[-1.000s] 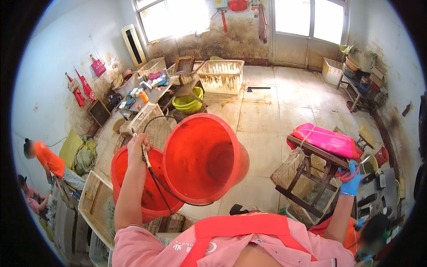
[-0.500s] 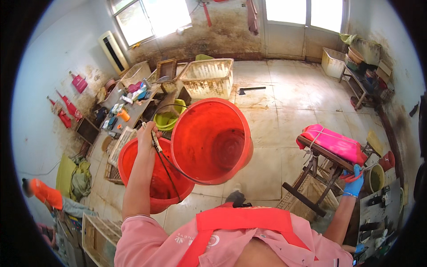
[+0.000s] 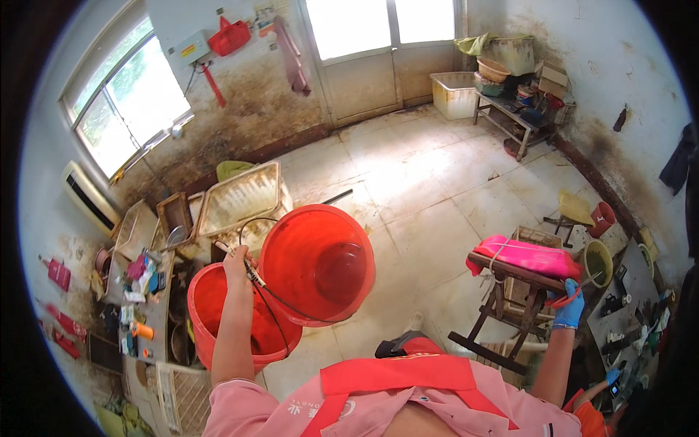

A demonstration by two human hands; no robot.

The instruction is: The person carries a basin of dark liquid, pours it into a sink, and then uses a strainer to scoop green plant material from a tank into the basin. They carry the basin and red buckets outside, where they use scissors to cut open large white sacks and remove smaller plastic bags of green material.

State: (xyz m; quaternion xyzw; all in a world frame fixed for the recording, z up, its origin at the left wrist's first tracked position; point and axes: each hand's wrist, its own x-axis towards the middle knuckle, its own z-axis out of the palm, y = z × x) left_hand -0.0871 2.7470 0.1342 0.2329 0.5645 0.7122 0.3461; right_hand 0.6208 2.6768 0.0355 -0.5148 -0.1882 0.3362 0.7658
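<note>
Here, the left hand grips wire handles of two red buckets; the gloved right hand clasps a red handle beside a wooden stool.

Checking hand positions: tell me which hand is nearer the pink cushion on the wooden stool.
Right. The right hand, in a blue glove, is at the stool's near edge just below the pink cushion; the left hand is far to its left, gripping the red plastic buckets' wire handles.
</note>
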